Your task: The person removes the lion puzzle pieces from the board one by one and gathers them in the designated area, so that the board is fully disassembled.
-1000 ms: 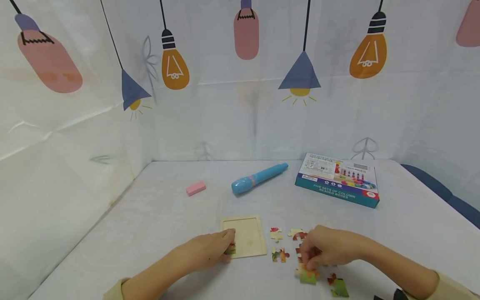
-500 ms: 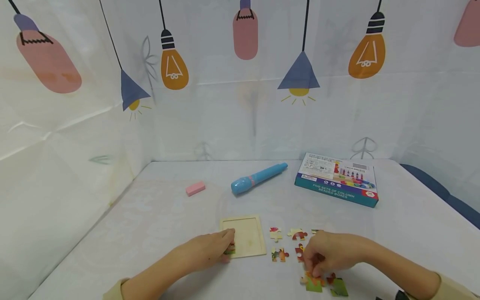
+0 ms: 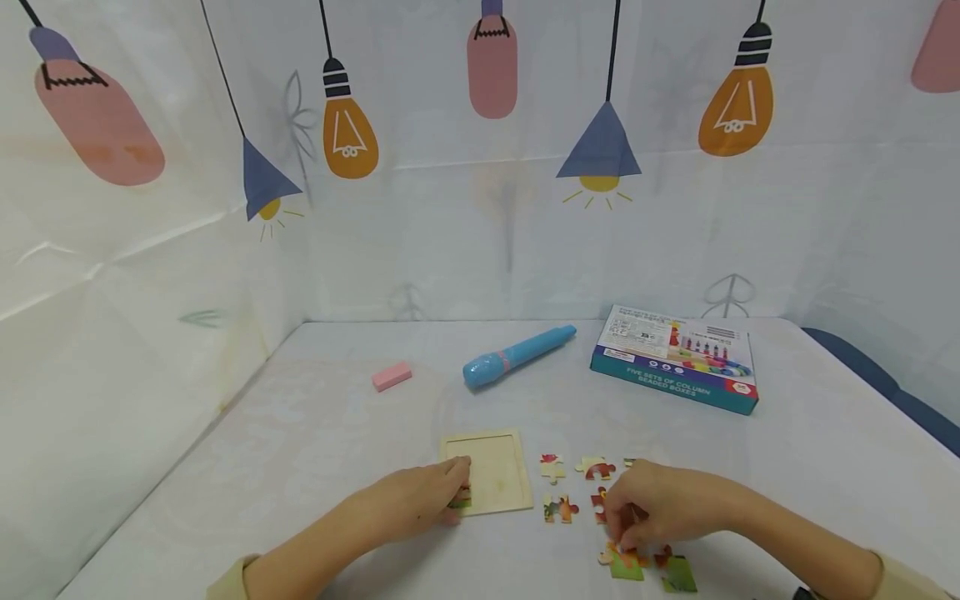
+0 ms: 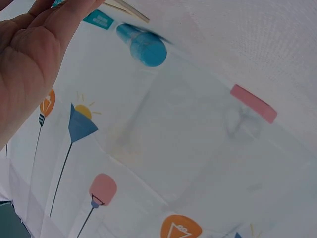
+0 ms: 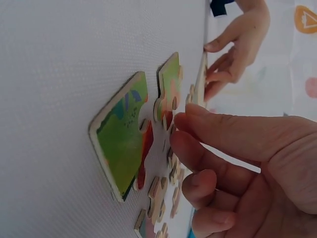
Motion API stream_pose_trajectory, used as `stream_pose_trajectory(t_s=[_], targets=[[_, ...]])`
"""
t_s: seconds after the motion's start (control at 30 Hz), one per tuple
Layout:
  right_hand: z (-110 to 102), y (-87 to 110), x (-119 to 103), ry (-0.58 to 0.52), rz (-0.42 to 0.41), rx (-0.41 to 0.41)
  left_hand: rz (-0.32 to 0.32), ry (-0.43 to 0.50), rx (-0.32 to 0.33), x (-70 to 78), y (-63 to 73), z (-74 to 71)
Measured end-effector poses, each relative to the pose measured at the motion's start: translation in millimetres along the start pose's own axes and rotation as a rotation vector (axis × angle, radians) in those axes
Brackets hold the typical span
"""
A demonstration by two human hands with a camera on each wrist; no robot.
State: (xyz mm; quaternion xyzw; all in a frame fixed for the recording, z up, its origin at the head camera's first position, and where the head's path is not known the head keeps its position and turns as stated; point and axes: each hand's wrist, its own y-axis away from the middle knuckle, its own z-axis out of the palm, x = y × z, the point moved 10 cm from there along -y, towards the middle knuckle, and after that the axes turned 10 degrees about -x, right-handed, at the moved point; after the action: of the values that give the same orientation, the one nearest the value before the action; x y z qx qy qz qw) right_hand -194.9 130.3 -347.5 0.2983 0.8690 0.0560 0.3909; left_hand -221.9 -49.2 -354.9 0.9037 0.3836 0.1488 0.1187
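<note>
My left hand [image 3: 416,500] holds the left side of a shallow wooden puzzle tray [image 3: 501,475]. A green-and-brown puzzle piece [image 3: 462,498] shows inside, partly hidden by those fingers. Over the loose pieces on the right, my right hand [image 3: 663,500] has thumb and forefinger together at the upper edge of an orange-and-green puzzle piece [image 3: 627,568]. In the right wrist view that piece [image 5: 171,82] lies low at the fingertips, which hide part of it. Beside it is a green corner piece [image 5: 119,148] with a red edge, apart from the hand.
Several other puzzle pieces [image 3: 560,508] lie between tray and right hand, some hidden beneath the hand. Farther back are a pink block [image 3: 392,377], a blue microphone-shaped object [image 3: 517,357] and a printed box [image 3: 675,360]. A patterned white curtain [image 3: 435,242] hangs behind the table.
The right hand has shifted slightly right and toward the near edge, with the orange-and-green piece moved right, close to the green corner piece. The left hand and tray stay in place.
</note>
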Motion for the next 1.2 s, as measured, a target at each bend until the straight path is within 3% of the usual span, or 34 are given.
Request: stream_pose_trajectory(t_s=[0.5, 1.2], targets=[[-3.0, 1.1, 0.5, 0.037, 0.008, 0.076, -0.036, -0.027, -0.014, -1.0, -1.8, 0.2], [-24.2, -20.2, -25.5, 0.124, 0.01, 0.215, 0.02, 0.0, 0.01, 1.8, 0.4, -1.2]])
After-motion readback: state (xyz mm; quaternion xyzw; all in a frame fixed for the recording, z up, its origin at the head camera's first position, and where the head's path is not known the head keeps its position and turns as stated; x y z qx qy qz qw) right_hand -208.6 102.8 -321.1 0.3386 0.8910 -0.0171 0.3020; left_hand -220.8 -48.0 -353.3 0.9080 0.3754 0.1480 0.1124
